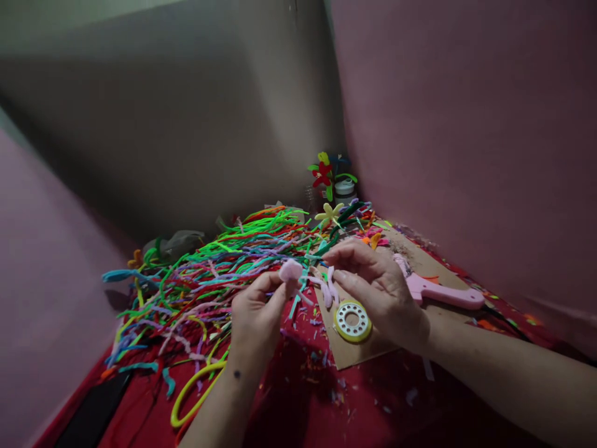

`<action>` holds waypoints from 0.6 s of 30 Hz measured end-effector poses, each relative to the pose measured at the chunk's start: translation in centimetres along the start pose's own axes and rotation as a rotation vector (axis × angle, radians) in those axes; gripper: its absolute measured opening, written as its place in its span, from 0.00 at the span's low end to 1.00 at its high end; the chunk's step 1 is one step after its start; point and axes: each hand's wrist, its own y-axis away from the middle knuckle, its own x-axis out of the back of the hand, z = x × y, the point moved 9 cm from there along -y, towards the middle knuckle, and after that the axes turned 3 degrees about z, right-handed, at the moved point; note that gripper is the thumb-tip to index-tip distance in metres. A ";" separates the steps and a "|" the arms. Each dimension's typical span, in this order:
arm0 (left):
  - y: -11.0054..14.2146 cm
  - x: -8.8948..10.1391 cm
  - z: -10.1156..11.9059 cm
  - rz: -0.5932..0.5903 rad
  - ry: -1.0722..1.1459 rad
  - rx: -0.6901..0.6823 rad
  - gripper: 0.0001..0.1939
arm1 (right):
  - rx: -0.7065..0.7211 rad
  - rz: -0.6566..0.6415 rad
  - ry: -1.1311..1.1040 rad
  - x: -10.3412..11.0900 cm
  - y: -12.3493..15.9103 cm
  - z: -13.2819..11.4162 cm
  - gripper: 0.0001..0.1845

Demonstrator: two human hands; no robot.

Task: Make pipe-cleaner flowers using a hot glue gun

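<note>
A small pale pink fuzzy pipe cleaner piece (290, 271), bent into a rounded petal-like shape, is pinched between the thumb and forefinger of my left hand (258, 314). My right hand (380, 289) hovers just to the right, its fingers curved and its thumb apart from the forefinger. Close to that thumb tip are pale lilac pipe cleaner pieces (328, 291); whether they touch it I cannot tell. Below my right hand, a yellow-rimmed roll with a white holed core (353, 321) rests on a brown cardboard sheet (347, 356).
A large heap of multicoloured pipe cleaners (233, 255) spreads across the red cloth (289, 404) to the left. A pink glue gun (448, 294) lies at the right. A yellow flower (329, 214) and a lidded jar (345, 190) stand behind, near walls.
</note>
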 end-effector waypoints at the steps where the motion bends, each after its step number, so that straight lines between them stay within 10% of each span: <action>1: 0.1 -0.7 -1.4 -0.056 0.169 0.181 0.06 | -0.006 -0.010 0.004 -0.1 0.0 0.2 0.07; 6: 1.0 -2.8 -3.7 -0.103 0.590 0.581 0.07 | -0.074 0.003 -0.065 -0.4 -0.5 0.9 0.04; 18: 1.9 -4.5 -3.2 -0.234 0.370 0.502 0.05 | -0.202 -0.080 -0.030 -1.3 -1.2 3.3 0.13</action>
